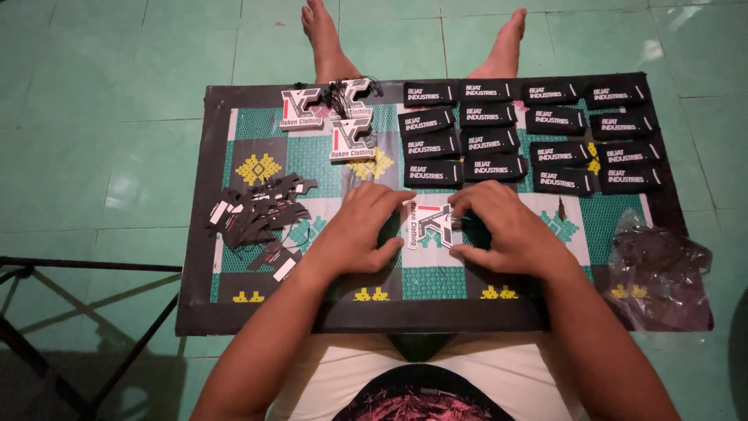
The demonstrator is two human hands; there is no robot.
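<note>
At the far left of the frame, a thin black metal frame (47,312) stands on the green tiled floor (93,117). Next to it lies the surface (195,234) — a dark board with a green, white and yellow patterned mat on top.

On the left part of the mat sits a messy pile of small black paper tags (257,210), some with white ends. Above it, near the top middle of the frame, lie a few white tags with black and red shapes (331,121), with thin black strings bunched on them.

In the middle of the frame, the left hand (358,230) rests with its fingers curled on the left edge of one white tag (430,226). This tag lies flat on the mat, right between both hands. The right hand (502,230) pinches the tag's right edge with its thumb and fingertips. Both hands hold the same tag.

Above the hands, toward the upper right, neat rows of black tags with white print (530,129) cover the mat. At the far right, a crumpled clear plastic bag (658,273) lies on the board's edge. At the top, two bare feet (413,39) rest on the floor.
</note>
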